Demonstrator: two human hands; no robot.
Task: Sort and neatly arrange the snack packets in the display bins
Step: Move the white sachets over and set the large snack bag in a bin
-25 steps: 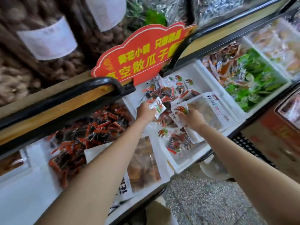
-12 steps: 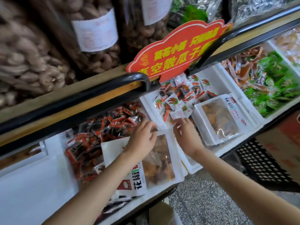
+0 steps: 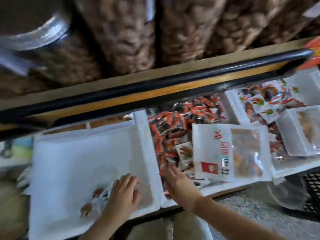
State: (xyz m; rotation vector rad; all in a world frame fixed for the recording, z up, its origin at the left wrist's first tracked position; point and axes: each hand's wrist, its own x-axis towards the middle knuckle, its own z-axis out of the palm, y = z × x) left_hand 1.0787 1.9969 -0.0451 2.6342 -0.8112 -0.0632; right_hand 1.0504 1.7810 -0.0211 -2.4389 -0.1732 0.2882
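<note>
The view is blurred. My left hand [image 3: 123,193] lies with spread fingers in the near corner of a white foam bin [image 3: 78,153], over a few small white snack packets [image 3: 97,200]. My right hand [image 3: 178,181] reaches with straight fingers into the neighbouring bin, which is full of red-and-black packets [image 3: 181,118]. One small white packet [image 3: 185,151] lies among them just beyond my fingertips. A large white pouch [image 3: 225,149] lies across that bin's right side. Further right, more small white packets [image 3: 259,104] fill another bin.
Big clear bags of nuts [image 3: 121,32] stand on the shelf above, behind a black rail [image 3: 155,84]. A second large pouch [image 3: 303,130] lies at the far right. A black crate [image 3: 311,187] stands on the floor at the lower right, and a red sign [image 3: 313,52] shows at the right edge.
The view has swung left. My left hand moved from the right bins to the white bin, where small white packets now lie. My right hand moved into the red-and-black packet bin.
</note>
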